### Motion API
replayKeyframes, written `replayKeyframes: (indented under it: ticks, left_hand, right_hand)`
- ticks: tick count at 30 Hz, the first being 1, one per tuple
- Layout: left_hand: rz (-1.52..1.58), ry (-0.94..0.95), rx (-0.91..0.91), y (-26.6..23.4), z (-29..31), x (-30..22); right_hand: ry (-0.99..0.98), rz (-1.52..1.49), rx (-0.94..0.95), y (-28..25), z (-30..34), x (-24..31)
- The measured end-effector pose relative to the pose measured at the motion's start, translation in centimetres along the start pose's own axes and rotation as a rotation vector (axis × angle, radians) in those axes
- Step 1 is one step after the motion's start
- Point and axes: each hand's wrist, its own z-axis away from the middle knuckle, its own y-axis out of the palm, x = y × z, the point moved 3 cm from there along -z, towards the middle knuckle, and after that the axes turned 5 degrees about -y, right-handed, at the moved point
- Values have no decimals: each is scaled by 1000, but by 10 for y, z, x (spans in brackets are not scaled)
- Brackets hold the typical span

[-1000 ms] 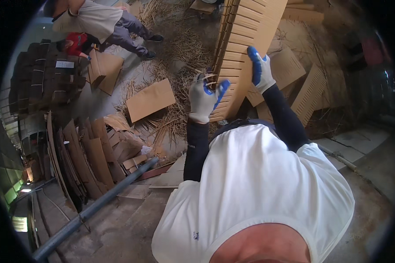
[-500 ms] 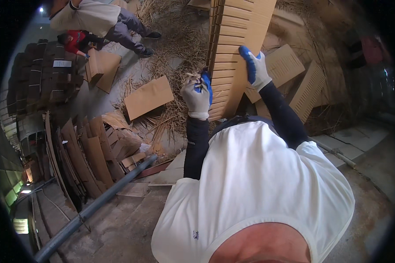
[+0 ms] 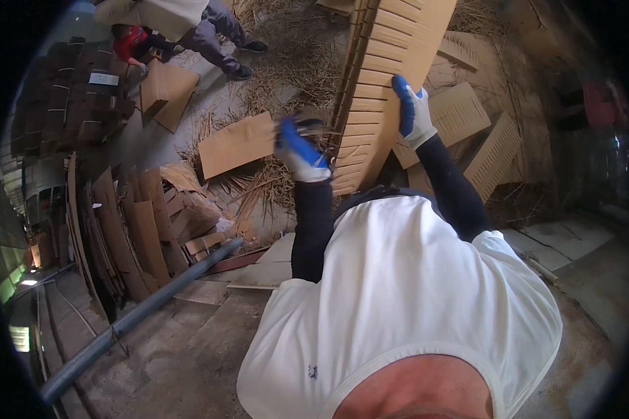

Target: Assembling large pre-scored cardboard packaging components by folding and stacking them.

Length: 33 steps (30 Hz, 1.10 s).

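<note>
A tall stack of slotted cardboard sheets (image 3: 377, 91) stands on edge in front of me, its top running out of view. My right hand (image 3: 414, 115), in a white glove with a blue coated palm, grips the right side of the stack. Just left of the stack's slotted edge is my left hand (image 3: 300, 150), gloved alike and smeared by motion. Thin brown strips (image 3: 318, 129) blur beside its fingers; whether they are held cannot be made out.
Cardboard strips (image 3: 314, 77) litter the floor around a loose sheet (image 3: 236, 143). Slotted pieces (image 3: 458, 112) lie at right. Upright scrap boards (image 3: 122, 230) and a grey pipe (image 3: 143, 311) are at left. Two people work at the far left near a folded carton (image 3: 166, 91) and dark bundles (image 3: 70, 98).
My left hand has moved left, off the stack's edge, and turned its blue palm into view. My right hand stays on the stack. The view has shifted slightly.
</note>
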Motion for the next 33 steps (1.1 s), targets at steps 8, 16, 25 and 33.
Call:
replayKeyframes:
  ticks: [8,16,25,33]
  left_hand:
    - [-555,175,236,-20,1,-27]
    - [-1096,497,511,4,8,11]
    - [-1104,978,173,30,36,-22]
    - [-361,299,75,-10,-1,-42]
  right_hand:
    - [-9,-22,26,-5,-4,19]
    - [19,-17,110,-3,-2,13]
    - [-46,60,66,-6,3,8]
    - [-97,43,72,-13,-5,17]
